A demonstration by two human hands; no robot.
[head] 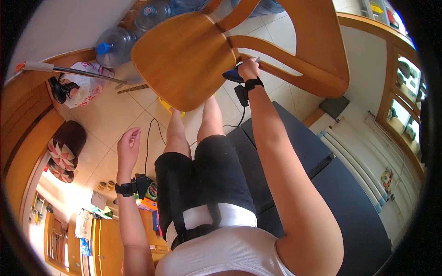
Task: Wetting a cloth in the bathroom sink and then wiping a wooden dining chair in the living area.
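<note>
A wooden chair [183,62] with a curved, slatted back stands before me. My right hand [249,70] grips a dark blue cloth [232,75] against the lower back rail, where it meets the seat. Part of the cloth is hidden by the fingers. Low on the left, my left hand [128,146] hangs in the air with loosely curled fingers and nothing in it. Both wrists wear black straps carrying small boxes, and a thin black cable [148,141] trails near my legs.
Large water bottles [115,46] line the wall behind the chair. To the left are a metal-handled floor tool [89,76], a plastic bag [84,91] by a black shoe [57,90], and cylindrical stools [69,145]. A dark padded surface [345,207] and a white radiator [352,165] flank my right.
</note>
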